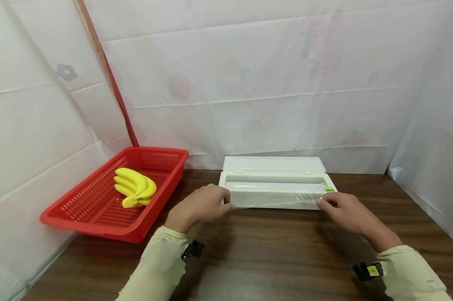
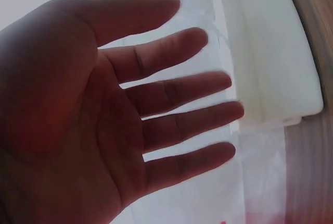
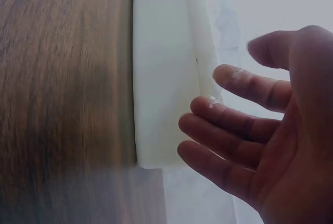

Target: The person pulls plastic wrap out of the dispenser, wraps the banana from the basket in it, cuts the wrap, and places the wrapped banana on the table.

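cling film (image 1: 275,200): thin, clear, crinkly | dispenser (image 1: 277,188): white plastic box, lid up | left hand (image 1: 201,205) + right hand (image 1: 343,211): fingers straight, touching film edge

Both your forearms reach forward in pale sleeves, a dark strap showing under each wrist. Your left hand (image 1: 200,205) lies knuckles up, thumb tip forward; its wrist view shows the fingers (image 2: 182,125) straight and slightly spread. Your right hand (image 1: 346,211) mirrors it well apart to the right, fingers (image 3: 229,125) loosely extended, only gently bent.
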### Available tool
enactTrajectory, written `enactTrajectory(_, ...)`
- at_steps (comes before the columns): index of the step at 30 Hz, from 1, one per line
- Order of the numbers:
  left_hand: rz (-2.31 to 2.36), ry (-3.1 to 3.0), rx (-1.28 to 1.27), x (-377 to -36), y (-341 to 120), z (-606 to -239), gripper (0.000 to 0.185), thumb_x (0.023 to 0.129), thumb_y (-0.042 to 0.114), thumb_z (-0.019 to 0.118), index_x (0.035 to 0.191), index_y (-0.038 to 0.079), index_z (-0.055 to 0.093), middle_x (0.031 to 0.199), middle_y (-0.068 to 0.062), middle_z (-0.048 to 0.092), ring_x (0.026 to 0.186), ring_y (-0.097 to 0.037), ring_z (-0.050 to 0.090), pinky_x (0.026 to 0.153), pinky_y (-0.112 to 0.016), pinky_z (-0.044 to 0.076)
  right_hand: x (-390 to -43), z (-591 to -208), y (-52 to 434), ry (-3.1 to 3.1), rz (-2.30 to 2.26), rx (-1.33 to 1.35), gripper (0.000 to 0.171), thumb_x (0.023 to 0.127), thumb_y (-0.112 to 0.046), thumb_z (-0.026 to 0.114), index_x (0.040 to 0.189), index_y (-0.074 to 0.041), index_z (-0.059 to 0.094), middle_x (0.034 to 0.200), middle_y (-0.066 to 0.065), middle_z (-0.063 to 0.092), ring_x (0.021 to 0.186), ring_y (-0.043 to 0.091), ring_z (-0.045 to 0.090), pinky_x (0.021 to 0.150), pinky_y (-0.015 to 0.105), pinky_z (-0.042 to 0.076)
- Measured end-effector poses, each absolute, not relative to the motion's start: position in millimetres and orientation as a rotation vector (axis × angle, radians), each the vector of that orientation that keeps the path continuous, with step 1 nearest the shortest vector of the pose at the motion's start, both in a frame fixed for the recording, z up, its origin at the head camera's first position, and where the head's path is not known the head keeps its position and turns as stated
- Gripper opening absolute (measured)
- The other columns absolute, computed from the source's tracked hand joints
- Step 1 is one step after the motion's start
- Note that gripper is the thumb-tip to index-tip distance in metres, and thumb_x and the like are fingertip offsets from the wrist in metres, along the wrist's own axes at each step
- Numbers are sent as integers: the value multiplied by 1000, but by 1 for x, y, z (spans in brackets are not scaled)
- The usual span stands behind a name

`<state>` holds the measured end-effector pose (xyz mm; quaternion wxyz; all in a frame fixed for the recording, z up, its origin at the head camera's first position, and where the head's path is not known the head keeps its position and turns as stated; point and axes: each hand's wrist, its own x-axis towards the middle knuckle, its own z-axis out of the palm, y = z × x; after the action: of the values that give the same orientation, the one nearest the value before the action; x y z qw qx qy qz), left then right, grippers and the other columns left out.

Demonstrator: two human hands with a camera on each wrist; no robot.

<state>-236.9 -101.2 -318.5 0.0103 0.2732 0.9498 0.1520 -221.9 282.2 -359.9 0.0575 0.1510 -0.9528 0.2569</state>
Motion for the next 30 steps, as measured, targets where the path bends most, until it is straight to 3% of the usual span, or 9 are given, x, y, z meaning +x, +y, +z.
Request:
enactTrajectory(2,474,2982,839,-240,-103,-320,14,95,32,65,82,25,68,71,12,60,69,-12,56,63,-33,48,-221,-361,283,-2887,794,413,38,105,-40,50,80,-14,62,68,-1,45,66,16,45,59,33,37)
enactTrajectory(6,406,3102,735,-247,-105,-328,13,95,32,63,84,27,68,72,13,60,69,-12,57,64,-35,47,-220,-362,286,-2848,855,330,43,106,-44,46,87,-12,66,77,1,59,73,19,54,62,35,41)
enactTrajectory(9,398,3192,564,-254,-104,-336,18,94,33,60,79,25,65,66,10,57,64,-15,54,59,-37,45,-222,-363,287,-2808,923,285,41,106,-44,46,97,-8,66,89,3,69,82,21,64,69,37,47)
enactTrajectory(14,582,3139,322,-263,-101,-345,32,95,37,57,68,19,61,60,3,49,62,-17,49,56,-37,39,-225,-365,289,-2825,1038,138,49,105,-47,44,109,-2,62,90,4,71,82,20,68,68,36,52)
enactTrajectory(22,668,3088,154,-271,-96,-358,43,96,55,55,70,23,70,70,4,62,72,-20,58,62,-40,43,-231,-369,292,-2838,1255,-41,66,104,-54,42,107,6,69,89,10,74,79,21,71,64,33,57)
enactTrajectory(26,805,3063,149,-274,-93,-363,40,95,53,59,72,23,72,65,9,64,68,-15,59,64,-39,43,-233,-374,286,-2832,1243,-29,66,102,-56,47,105,5,72,87,9,75,78,21,72,64,32,57)
enactTrajectory(30,928,3058,173,-275,-91,-367,29,94,45,65,74,24,72,64,11,65,67,-13,58,65,-38,43,-233,-376,282,-2799,1228,-24,54,103,-48,51,98,2,72,82,6,72,72,18,67,61,32,54)
